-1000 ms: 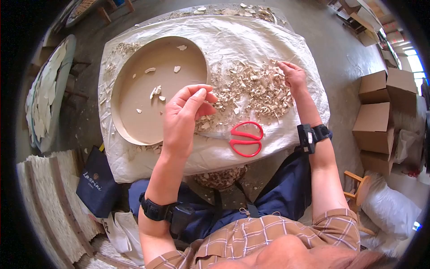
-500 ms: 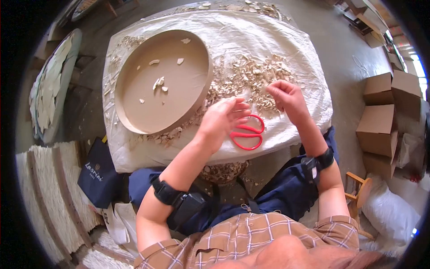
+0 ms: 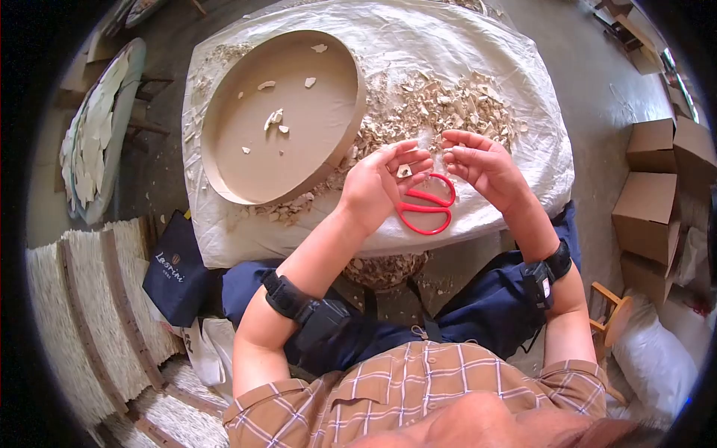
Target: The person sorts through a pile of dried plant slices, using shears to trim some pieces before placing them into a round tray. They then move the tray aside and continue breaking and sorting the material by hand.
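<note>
L hand (image 3: 377,183), nr center of frame, is cupping palm-up, half open w/ fingers loosely curled; a small pale chip (image 3: 404,171) is lying on the fingers, prob. cradled so it doesn't drop. R hand (image 3: 485,166), just right of it, is curling its fingers, thumb nr index; can't tell if they're pinching anything. The hands are facing each other, apart, prob. so a bit can pass btwn them.

Red-handled scissors (image 3: 426,213) are lying just below the fingers, loops toward the person, prob. for easy reach; L hand is hiding the blades. A heap of pale chips (image 3: 478,104) is spreading above the hands, upper center to right, on a white cloth (image 3: 515,63). A round, rimmed tray (image 3: 314,131) is sitting upper left w/ a few chips well spaced inside, its rim prob. keeping them apart from the heap.
</note>
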